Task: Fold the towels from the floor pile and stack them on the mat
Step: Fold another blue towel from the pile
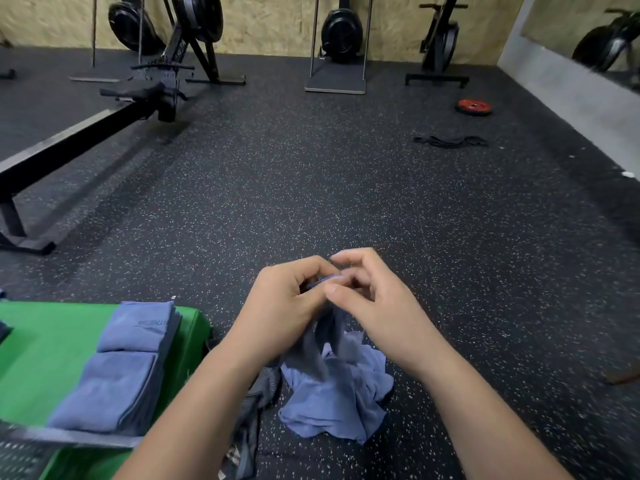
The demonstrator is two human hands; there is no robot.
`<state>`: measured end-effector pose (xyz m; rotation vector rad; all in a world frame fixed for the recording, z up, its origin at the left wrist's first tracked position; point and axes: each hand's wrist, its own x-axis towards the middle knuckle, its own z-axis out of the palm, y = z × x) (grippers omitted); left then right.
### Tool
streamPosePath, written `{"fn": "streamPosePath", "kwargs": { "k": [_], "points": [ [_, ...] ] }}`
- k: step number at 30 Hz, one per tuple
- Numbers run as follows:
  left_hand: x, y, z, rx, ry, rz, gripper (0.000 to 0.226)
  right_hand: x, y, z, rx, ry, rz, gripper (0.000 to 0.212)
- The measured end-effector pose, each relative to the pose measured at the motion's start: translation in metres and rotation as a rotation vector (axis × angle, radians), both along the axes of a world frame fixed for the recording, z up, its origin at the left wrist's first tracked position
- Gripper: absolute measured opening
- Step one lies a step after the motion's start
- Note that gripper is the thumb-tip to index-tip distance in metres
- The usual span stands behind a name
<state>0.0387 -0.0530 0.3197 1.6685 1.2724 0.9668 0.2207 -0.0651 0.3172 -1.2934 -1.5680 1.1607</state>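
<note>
Two hands meet on one blue towel (pixel 332 393). The left hand (pixel 284 299) and right hand (pixel 367 296) both pinch its top edge, fingers curled and fingertips nearly touching each other. Only a thin blue strip of that edge shows between the fingers, and motion blur hides which fingers actually hold it.

The towel hangs straight down from the grip, shaded dark just under the hands. Its lower part is bunched on the speckled floor (pixel 311 185), directly below the grip and slightly nearer the person.

Left of the grip and lower is a green mat (pixel 45 358) with two folded blue stacks end to end, the far stack (pixel 138 327) with lettering on top and the near stack (pixel 107 389) plain. The number of towels in each is hard to tell.

A dark mesh cloth (pixel 249 410) lies between the mat and the bunched towel, partly behind the left forearm and cut off at the bottom edge. A blurred grey strip crosses the mat's near end, unidentifiable.

Far beyond the grip are a rowing machine (pixel 104 116) to the left, and a red weight plate (pixel 473 107) and black bands (pixel 450 141) to the right.
</note>
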Motion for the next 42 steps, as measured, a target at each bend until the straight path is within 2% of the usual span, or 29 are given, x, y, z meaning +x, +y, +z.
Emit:
{"fn": "streamPosePath", "kwargs": {
  "k": [4,6,11,15,19,22,25,29,34,39,42],
  "points": [
    [-0.008,0.007,-0.004,0.063,0.057,-0.015,0.012,0.004,0.006,0.0,0.003,0.054,0.092,0.024],
    [-0.014,0.011,-0.006,0.049,0.099,-0.024,0.012,0.013,0.011,0.0,0.005,0.018,0.109,0.021],
    [-0.032,0.016,-0.002,-0.086,0.079,-0.06,0.013,0.032,0.019,0.0,0.016,-0.019,0.014,0.009],
    [-0.048,0.022,-0.003,-0.077,0.1,0.015,0.013,0.04,0.023,0.0,0.03,-0.041,-0.046,0.001],
    [-0.057,0.028,-0.006,-0.054,0.029,0.086,0.015,0.036,0.021,0.001,0.081,-0.114,-0.063,0.014],
    [-0.053,0.026,-0.005,-0.007,-0.033,0.068,0.012,0.025,0.018,-0.001,0.053,-0.113,0.008,0.025],
    [-0.044,0.022,-0.002,-0.009,-0.101,-0.016,0.008,0.016,0.016,-0.004,0.07,-0.151,0.075,0.02],
    [-0.038,0.022,-0.002,-0.003,-0.069,-0.028,0.006,0.014,0.015,-0.001,0.089,-0.229,0.052,0.03],
    [-0.053,0.027,-0.006,0.014,0.077,0.049,0.005,0.021,0.02,0.004,0.149,-0.21,-0.065,0.035],
    [-0.057,0.025,0.001,0.02,-0.127,0.075,0.009,0.02,0.018,0.005,0.122,-0.153,-0.097,0.031],
    [-0.05,0.023,0.004,0.019,-0.205,0.069,0.014,0.013,0.015,0.006,0.037,-0.077,0.001,0.033]
  ]
}}
